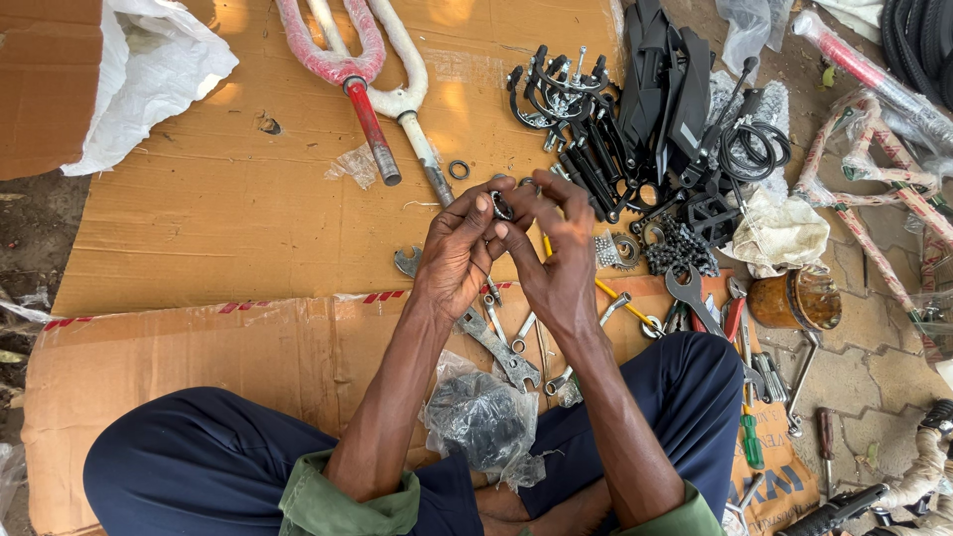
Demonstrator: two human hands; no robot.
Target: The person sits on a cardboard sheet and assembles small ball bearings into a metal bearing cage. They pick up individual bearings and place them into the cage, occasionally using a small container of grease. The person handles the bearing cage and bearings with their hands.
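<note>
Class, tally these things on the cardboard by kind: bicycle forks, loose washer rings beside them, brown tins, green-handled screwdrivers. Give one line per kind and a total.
Bicycle forks: 2 (red fork, white fork)
Loose washer ring: 1
Brown tin: 1
Green-handled screwdriver: 1
Total: 5

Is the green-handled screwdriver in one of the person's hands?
No, the green-handled screwdriver lies on the cardboard beside the knee.

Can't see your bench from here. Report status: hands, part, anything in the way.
Left hand and right hand both pinching a small dark ring-shaped part. Held above cardboard, nothing blocking. Spanners and plastic bag of parts beneath wrists.
</note>
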